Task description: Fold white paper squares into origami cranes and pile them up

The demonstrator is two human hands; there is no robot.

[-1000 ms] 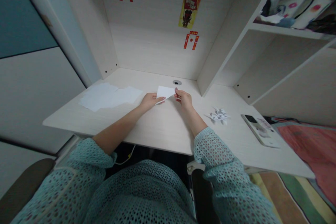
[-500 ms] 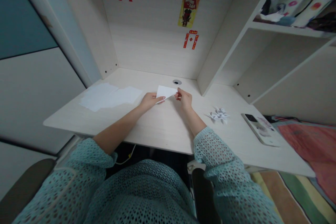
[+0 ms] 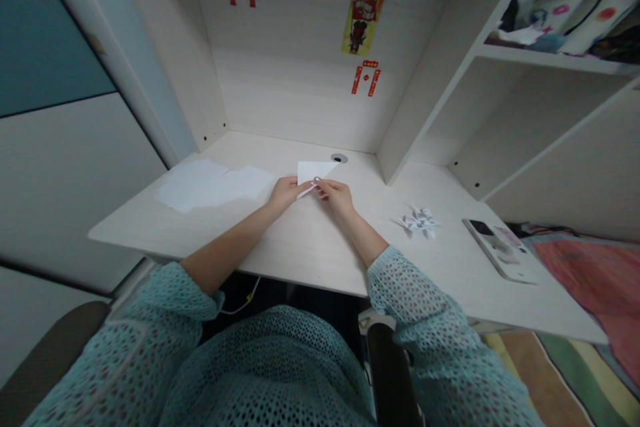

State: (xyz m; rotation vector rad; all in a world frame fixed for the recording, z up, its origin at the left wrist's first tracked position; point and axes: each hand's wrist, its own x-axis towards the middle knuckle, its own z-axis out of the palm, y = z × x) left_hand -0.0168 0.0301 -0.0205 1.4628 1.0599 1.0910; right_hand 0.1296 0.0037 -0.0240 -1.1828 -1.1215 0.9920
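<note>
A folded white sheet of paper (image 3: pixel 314 171), roughly triangular with its point to the right, is held up just over the desk (image 3: pixel 300 247). My left hand (image 3: pixel 287 193) grips its lower left edge, thumb on top. Along the lower edge, my right hand (image 3: pixel 336 196) pinches the paper, its fingertips close beside the left thumb. Flat white sheets (image 3: pixel 210 183) lie spread to the left of my hands. To the right sits a small cluster of folded white paper pieces (image 3: pixel 419 221) with pointed tips.
A phone (image 3: pixel 500 250) lies at the right of the desk. Behind my hands is a round cable hole (image 3: pixel 339 158) near the back panel. A shelf (image 3: pixel 555 57) with bags stands at upper right. A chair armrest (image 3: pixel 393 373) is below the desk edge.
My right hand has moved left along the paper, from its right tip to the lower edge beside my left thumb. My left hand keeps its hold. The view has shifted slightly.
</note>
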